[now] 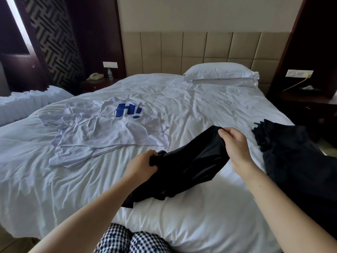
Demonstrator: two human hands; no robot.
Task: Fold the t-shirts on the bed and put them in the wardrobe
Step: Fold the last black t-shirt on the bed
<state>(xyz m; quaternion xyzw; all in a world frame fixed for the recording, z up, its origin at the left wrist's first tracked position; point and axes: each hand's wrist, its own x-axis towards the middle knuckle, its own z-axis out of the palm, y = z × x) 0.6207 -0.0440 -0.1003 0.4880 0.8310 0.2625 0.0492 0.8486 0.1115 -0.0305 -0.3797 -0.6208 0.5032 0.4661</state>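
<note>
Whole bed (182, 99) plain white, creased. On bed, left half: white t-shirt (102, 136), bright blue "h!" print near its top. On bed, near edge, middle: black t-shirt (187, 161), solid, faint sheen. On bed, right edge: second black garment (300, 161), solid. At head of bed, right: pillows (220, 72), plain white. Behind bed: headboard (200, 50), beige, grid of padded squares; wall (200, 13) above it cream. Left of bed head: wall panel (54, 39), black-and-grey maze pattern; nightstand (98, 85) dark brown; phone (95, 76) cream. Left of bed: other bedding (27, 105), white. At foot of bed: trousers (145, 241), navy-and-white check.
</note>
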